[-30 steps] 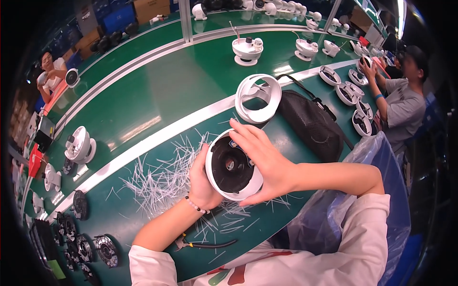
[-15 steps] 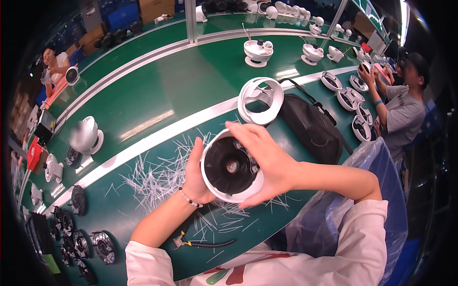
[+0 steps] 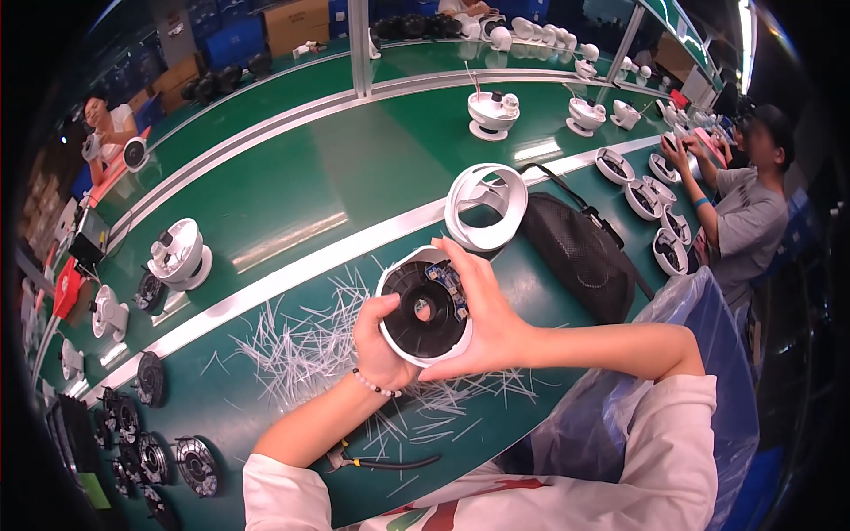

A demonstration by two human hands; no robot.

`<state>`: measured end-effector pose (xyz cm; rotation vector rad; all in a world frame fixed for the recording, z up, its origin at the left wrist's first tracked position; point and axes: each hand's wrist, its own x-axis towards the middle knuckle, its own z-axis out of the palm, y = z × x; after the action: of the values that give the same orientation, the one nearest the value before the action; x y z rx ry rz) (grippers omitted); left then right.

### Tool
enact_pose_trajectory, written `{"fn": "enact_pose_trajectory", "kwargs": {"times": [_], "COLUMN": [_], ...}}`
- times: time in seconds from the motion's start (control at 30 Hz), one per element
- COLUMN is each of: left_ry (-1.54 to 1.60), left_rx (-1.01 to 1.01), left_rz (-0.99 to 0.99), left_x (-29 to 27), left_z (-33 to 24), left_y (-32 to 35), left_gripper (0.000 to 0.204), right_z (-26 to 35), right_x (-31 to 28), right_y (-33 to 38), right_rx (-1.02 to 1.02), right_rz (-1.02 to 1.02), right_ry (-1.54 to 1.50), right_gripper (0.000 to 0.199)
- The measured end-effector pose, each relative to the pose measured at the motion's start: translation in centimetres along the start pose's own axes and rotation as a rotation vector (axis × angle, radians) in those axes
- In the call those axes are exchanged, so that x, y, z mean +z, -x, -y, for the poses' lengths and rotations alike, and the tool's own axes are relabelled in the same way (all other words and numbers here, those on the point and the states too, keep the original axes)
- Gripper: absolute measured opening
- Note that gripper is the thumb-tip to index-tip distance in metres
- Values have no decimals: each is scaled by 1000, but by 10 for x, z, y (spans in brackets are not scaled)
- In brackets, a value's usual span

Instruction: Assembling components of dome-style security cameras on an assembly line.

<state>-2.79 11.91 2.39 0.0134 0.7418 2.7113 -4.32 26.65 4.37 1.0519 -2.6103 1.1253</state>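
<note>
Between my two hands is a round white housing (image 3: 405, 267), its open side turned up toward me. Inside sits a black ribbed disc with a round hole at its centre. A small blue circuit board (image 3: 447, 281) lies along its upper right edge. My left hand (image 3: 382, 341) grips the left and lower side, its thumb over the rim onto the black part. Wrapped round the right side is my right hand (image 3: 491, 314), its fingertips at the top edge. Below them, many thin white strips (image 3: 301, 341) litter the green bench.
A white ring-shaped frame (image 3: 485, 208) and a black mesh bag (image 3: 575, 252) lie beyond my hands. Cutting pliers (image 3: 381, 462) rest near the bench edge. Black round parts (image 3: 195, 465) cluster at left, and a plastic-lined bin (image 3: 682, 354) stands at right. Co-workers sit farther off.
The housing has tilted, so the circuit board shows more fully. My left thumb has moved over the rim onto the black part. The whole view has shifted slightly.
</note>
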Motion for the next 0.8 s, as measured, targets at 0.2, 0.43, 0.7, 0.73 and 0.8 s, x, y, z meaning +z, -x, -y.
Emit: {"fn": "enact_pose_trajectory", "kwargs": {"times": [0.2, 0.43, 0.7, 0.73, 0.8], "left_ry": [36, -133, -458, -614, -780], "left_rx": [7, 147, 412, 436, 422], "left_rz": [-159, -163, -468, -432, -519], "left_x": [-33, -122, -206, -200, -176], "left_z": [-28, -126, -159, -156, -150], "left_y": [-54, -104, -171, -169, -153], "left_gripper": [40, 45, 45, 45, 53], "right_z": [-47, -42, 28, 20, 8], "right_x": [-16, -3, 45, 61, 78], "right_y": [-22, -2, 40, 42, 42], "right_rx": [-176, -466, -772, -771, -790], "right_rz": [-86, 43, 338, 442, 560], "right_ry": [126, 26, 108, 147, 166], "right_gripper": [114, 43, 71, 91, 111]}}
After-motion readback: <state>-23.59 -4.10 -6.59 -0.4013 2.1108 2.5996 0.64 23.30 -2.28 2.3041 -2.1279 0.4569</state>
